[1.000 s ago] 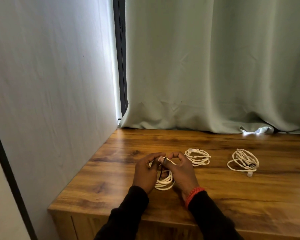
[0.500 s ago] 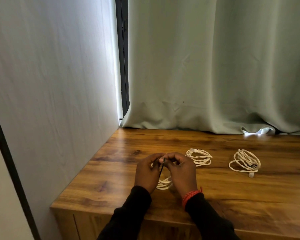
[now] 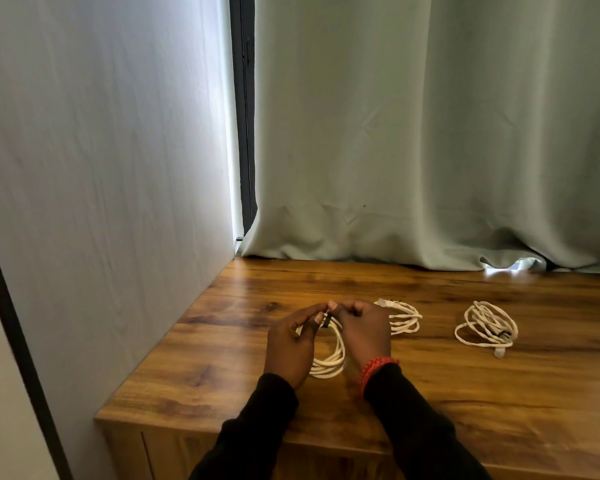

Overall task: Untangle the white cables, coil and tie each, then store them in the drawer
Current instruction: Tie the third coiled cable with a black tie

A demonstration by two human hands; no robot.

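Tying the third white coil with a dark strap, both hands pinching at the top of the loop

The left hand [image 3: 291, 344] and the right hand [image 3: 364, 336] meet above the held coil [image 3: 329, 362], fingertips curled and pinching a small black tie [image 3: 326, 321] around the gathered strands — the loop hangs down between the palms, its lower part near or on the desk [image 3: 222, 358]. The cable looks light, soft and a little springy, so I judge the turns will open if the pinch is loosened; best to hold it where all strands are bunched, at the tie. Two other coils lie flat on the desk: the middle coil [image 3: 404, 318] just beside the right hand, the far coil [image 3: 485, 329] well apart to the right — its black tie seems already on
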